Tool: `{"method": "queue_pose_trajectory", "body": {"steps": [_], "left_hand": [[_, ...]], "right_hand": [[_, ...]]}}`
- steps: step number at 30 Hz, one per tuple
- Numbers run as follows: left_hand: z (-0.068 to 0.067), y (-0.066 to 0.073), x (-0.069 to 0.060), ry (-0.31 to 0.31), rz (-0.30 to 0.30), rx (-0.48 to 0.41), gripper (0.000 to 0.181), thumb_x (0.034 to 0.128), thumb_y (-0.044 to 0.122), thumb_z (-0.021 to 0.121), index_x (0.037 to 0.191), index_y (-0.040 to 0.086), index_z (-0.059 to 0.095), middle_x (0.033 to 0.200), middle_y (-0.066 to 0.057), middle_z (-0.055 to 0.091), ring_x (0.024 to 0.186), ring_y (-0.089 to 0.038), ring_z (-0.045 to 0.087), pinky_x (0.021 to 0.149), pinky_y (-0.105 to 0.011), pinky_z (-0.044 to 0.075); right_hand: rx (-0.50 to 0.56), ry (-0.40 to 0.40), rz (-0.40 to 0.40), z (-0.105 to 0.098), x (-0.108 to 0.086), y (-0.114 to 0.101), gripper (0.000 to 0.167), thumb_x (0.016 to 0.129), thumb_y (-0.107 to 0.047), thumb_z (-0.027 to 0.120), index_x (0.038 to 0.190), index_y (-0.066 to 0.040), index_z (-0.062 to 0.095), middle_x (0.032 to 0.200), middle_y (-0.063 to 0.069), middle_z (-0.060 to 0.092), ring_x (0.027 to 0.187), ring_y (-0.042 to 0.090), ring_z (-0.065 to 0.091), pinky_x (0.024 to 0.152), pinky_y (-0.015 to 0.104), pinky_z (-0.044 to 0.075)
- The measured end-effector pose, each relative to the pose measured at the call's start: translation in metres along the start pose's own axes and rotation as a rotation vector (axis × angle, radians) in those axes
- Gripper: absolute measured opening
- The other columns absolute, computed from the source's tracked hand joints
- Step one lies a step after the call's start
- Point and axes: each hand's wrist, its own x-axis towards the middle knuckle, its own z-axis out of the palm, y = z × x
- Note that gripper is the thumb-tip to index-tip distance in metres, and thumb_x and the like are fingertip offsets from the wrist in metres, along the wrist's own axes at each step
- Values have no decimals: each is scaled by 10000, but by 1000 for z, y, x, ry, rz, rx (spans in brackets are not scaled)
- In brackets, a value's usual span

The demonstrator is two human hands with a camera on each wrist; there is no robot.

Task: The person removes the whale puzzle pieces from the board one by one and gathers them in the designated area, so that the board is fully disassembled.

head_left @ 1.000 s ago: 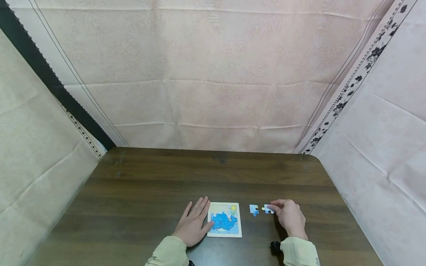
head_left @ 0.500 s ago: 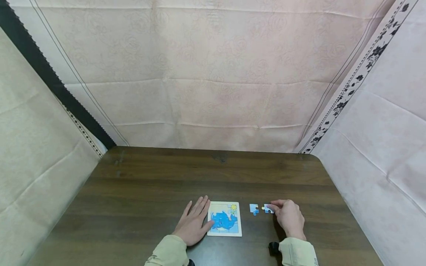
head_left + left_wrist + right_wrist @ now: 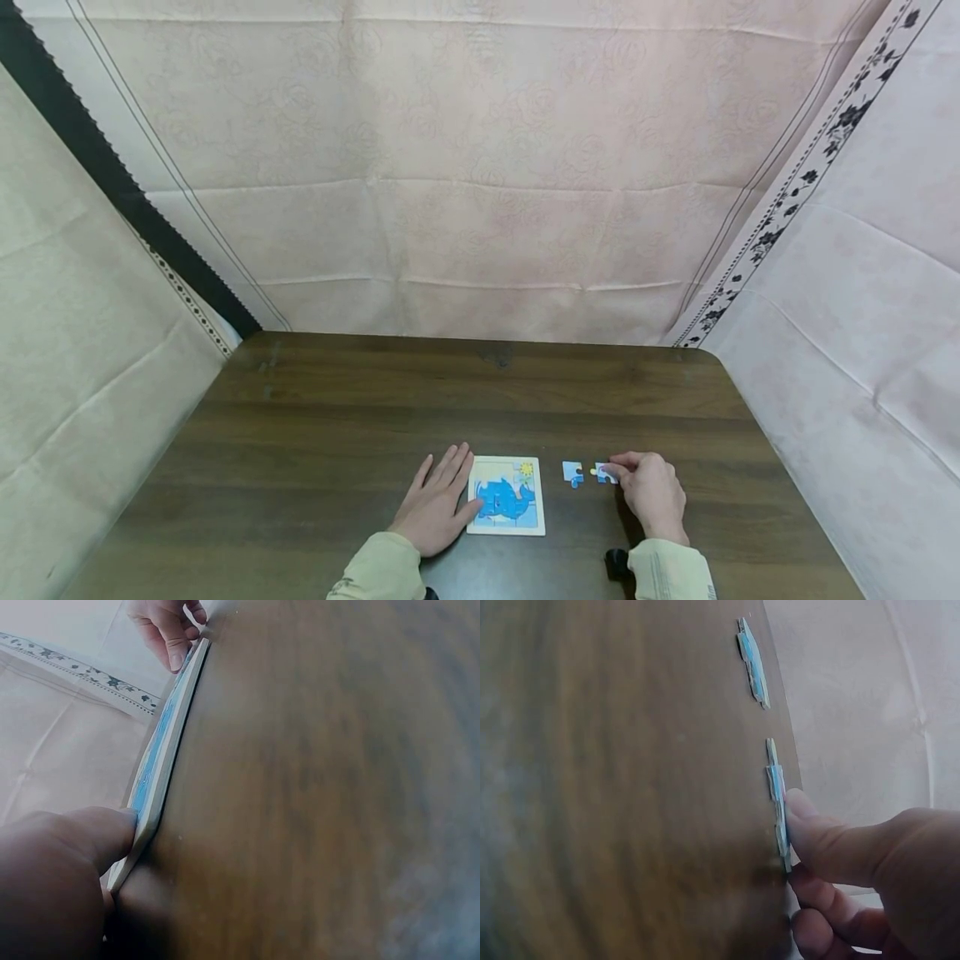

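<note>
A white-framed jigsaw puzzle (image 3: 506, 498) with a blue whale and a yellow sun lies flat on the table. My left hand (image 3: 435, 508) rests along its left side, fingers straight, and the thumb (image 3: 105, 832) lies on the near left of the board. To the right, my right hand (image 3: 651, 493) holds a blue-and-white puzzle piece (image 3: 603, 472) at its right end. In the right wrist view the thumb (image 3: 802, 806) presses on this piece (image 3: 777, 795), with curled fingers at its end. Another blue piece (image 3: 572, 473) lies between the held piece and the board.
The dark wooden table (image 3: 360, 417) extends around the puzzle on every side. Pale patterned cloth (image 3: 480, 183) hangs behind its far edge, and more cloth hangs at left and right. A black object (image 3: 617, 564) is at the right wrist.
</note>
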Motion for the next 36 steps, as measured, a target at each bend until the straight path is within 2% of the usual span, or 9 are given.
{"method": "queue_pose_trajectory", "body": {"steps": [10, 19, 22, 25, 29, 33, 36], "left_hand": [[-4, 2, 0, -12, -5, -8, 760, 988, 577, 393, 1553, 95, 233, 1620, -43, 162, 1486, -230, 101, 1164, -547, 52], [-8, 6, -1, -37, -24, 19, 753, 987, 564, 413, 1553, 101, 236, 1619, -38, 167, 1485, -230, 112, 1168, -542, 64], [-8, 7, -1, -47, -34, 32, 753, 988, 572, 398, 1558, 112, 223, 1622, -26, 156, 1486, -220, 103, 1171, -532, 61], [-7, 6, -1, -46, -35, 30, 753, 987, 573, 397, 1558, 114, 224, 1622, -24, 156, 1486, -219, 103, 1172, -531, 59], [-5, 4, 0, -43, -36, 15, 757, 984, 578, 401, 1558, 118, 223, 1624, -20, 147, 1488, -212, 89, 1172, -530, 43], [-2, 3, 0, -31, -30, 4, 767, 981, 586, 398, 1558, 113, 223, 1624, -27, 144, 1489, -215, 83, 1169, -537, 35], [-3, 3, -1, -24, -24, -1, 762, 983, 578, 402, 1555, 104, 231, 1622, -36, 154, 1487, -224, 97, 1167, -543, 43]], "right_hand": [[15, 1, 5, 0, 1, 2, 204, 859, -302, 759, 982, -141, 781, 898, 50, 737, 607, 167, 542, 495, 311, 377], [60, -26, 52, 0, 2, 1, 394, 885, -334, 727, 1144, -41, 678, 869, 55, 626, 666, 198, 528, 526, 314, 393], [41, 7, 28, 2, -1, -2, 370, 891, -322, 721, 1129, -41, 680, 875, 63, 606, 677, 202, 528, 522, 312, 395], [3, 75, -16, 6, -4, -8, 308, 891, -292, 723, 1082, -52, 697, 859, 64, 588, 680, 209, 534, 522, 330, 405], [-26, 158, -85, 11, -7, -17, 258, 897, -262, 714, 1049, -53, 706, 858, 72, 591, 743, 243, 559, 604, 404, 436], [-19, 180, -149, 17, -11, -30, 247, 896, -248, 714, 1043, -50, 712, 899, 88, 616, 854, 294, 575, 717, 479, 441], [-23, 184, -180, 23, -14, -40, 255, 884, -244, 727, 1048, -49, 719, 930, 94, 611, 900, 307, 556, 747, 492, 421]]}}
